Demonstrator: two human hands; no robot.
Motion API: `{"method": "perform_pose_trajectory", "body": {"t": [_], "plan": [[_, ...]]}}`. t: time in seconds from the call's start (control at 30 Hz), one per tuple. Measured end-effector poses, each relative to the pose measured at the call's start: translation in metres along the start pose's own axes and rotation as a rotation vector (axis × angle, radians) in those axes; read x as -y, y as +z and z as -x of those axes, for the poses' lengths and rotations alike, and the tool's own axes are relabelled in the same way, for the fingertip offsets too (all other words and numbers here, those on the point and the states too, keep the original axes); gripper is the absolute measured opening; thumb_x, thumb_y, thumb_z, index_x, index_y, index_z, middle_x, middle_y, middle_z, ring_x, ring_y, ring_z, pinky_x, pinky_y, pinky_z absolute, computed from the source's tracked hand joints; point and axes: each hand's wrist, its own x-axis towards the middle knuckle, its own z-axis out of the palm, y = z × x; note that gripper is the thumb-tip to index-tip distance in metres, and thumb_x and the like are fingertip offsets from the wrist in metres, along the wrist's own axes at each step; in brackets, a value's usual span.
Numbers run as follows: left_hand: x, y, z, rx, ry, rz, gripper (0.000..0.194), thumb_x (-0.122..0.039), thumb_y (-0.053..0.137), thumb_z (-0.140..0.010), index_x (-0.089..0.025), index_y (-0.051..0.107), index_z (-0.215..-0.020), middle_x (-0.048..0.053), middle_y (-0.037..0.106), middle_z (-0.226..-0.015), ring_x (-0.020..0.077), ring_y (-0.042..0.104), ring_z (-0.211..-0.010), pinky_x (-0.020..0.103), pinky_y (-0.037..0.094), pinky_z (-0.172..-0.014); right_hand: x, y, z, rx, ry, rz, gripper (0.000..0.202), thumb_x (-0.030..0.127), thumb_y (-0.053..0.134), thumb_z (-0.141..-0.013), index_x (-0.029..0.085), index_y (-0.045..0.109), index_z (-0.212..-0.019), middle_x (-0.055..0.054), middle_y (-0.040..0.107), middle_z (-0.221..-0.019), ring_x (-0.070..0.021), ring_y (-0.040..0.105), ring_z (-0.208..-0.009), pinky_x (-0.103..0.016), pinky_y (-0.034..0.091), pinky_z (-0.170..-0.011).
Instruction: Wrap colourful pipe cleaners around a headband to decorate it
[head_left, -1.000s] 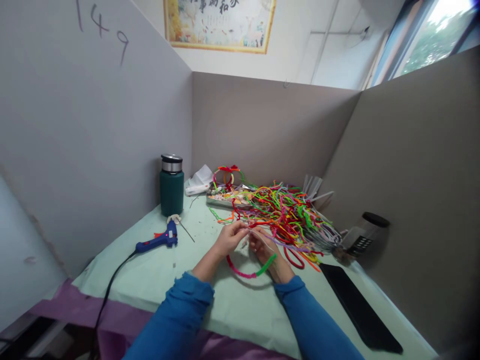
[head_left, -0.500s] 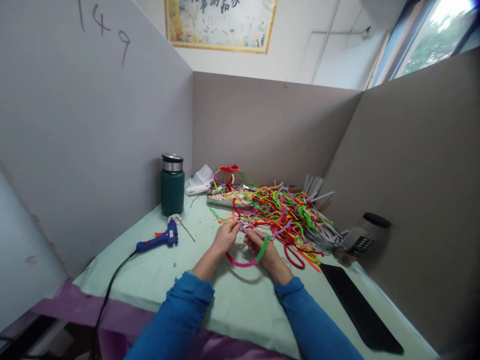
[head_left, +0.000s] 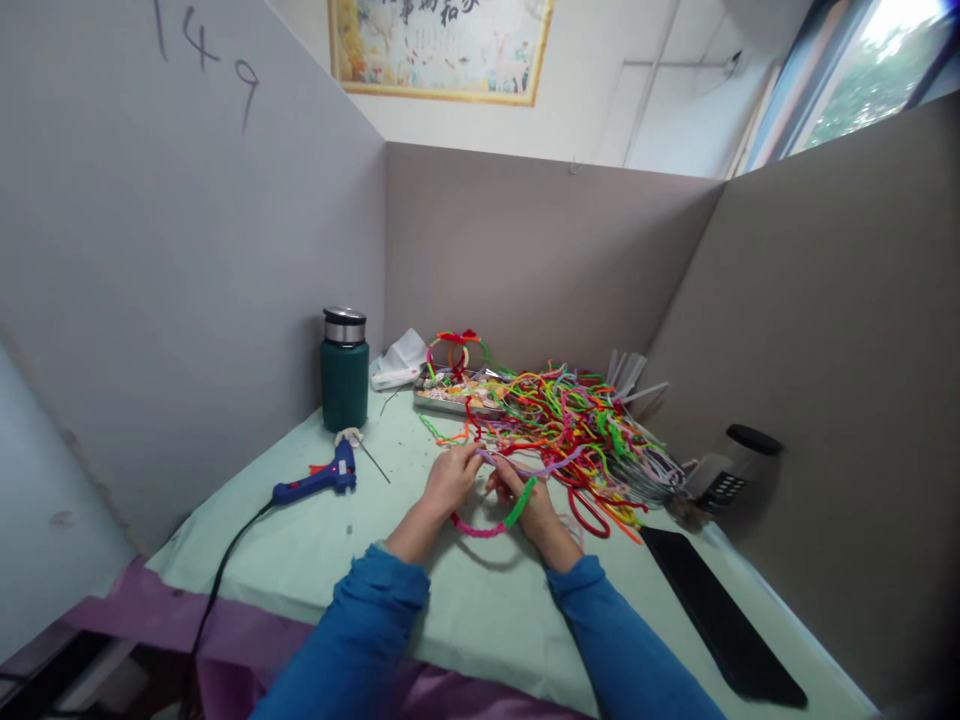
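Over the middle of the table, my left hand [head_left: 450, 478] is closed, its fingertips pinching the end of a purple pipe cleaner [head_left: 551, 468]. My right hand [head_left: 529, 502] is closed too, thumb and fingers on the same purple strand, whose free end sticks out to the right. Below and between the hands curves a hoop wrapped in pink and green pipe cleaner [head_left: 484, 531]. Its pink side runs under my left hand and its green part passes in front of my right hand. The upper part of the hoop is hidden by my fingers.
Behind the hands lies a heap of coloured pipe cleaners [head_left: 566, 410] beside a metal tray [head_left: 450, 405]. At left are a blue glue gun [head_left: 319, 483] with its cord and a green bottle [head_left: 345, 375]. A black slab [head_left: 716, 610] and a clear jar [head_left: 724, 480] lie at right.
The purple strand has shifted in my fingers and now shows as a long curve above my right hand. The hoop has tilted slightly; my hands have barely moved.
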Motion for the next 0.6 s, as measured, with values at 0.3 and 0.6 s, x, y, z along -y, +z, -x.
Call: {"method": "perform_pose_trajectory", "body": {"t": [0.3,0.6], "plan": [[0.001,0.000,0.001,0.016,-0.023,-0.077,0.033,-0.031,0.037,-0.089,-0.022,0.064,-0.107,0.008,0.067,-0.102,0.0198,0.059,-0.096,0.027,0.040,-0.081,-0.010,0.001,-0.001,-0.143,-0.063,0.062,0.042,0.050,0.059,-0.076,0.016,0.062,-0.051,0.001,0.051,-0.044,-0.0106,0.043,-0.042,-0.024,0.034,-0.044],[-0.003,-0.004,0.002,0.042,-0.078,-0.153,0.034,-0.034,0.034,-0.091,-0.023,0.064,-0.104,0.007,0.067,-0.101,0.0190,0.059,-0.096,0.025,0.039,-0.080,-0.021,-0.005,-0.002,-0.241,-0.235,0.190,0.040,0.043,0.064,-0.074,0.018,0.048,-0.047,0.005,0.039,-0.046,-0.0087,0.033,-0.046,-0.024,0.029,-0.046]]}}
